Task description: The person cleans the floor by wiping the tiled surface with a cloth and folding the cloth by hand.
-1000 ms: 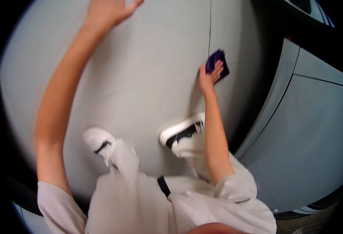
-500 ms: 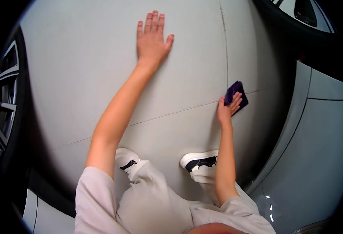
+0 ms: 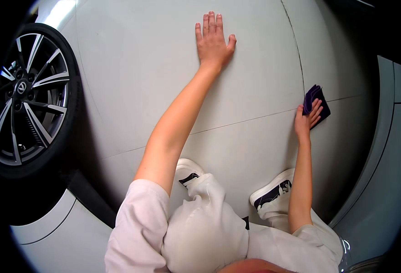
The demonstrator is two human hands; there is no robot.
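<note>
My left hand [image 3: 215, 45] is open over the pale tiled floor [image 3: 141, 82], palm down, with fingers and thumb apart; whether it touches the floor I cannot tell. Lower and to the right, my right hand [image 3: 307, 119] has hold of a folded dark purple cloth [image 3: 319, 98]. The thumb is at the cloth's left side and the fingers lie over its face. The cloth is beside the point where two floor seams meet.
A car wheel [image 3: 27, 95] with black and silver spokes is at the left, with a pale body panel [image 3: 59, 218] below it. Another pale car panel [image 3: 373, 195] curves along the right edge. My shoes [image 3: 272, 190] and bent knees are below my hands.
The view has swung left, bringing the whole wheel in. My left hand, at the top edge and partly cut off earlier, now shows fully. The cloth has stayed with my right hand.
</note>
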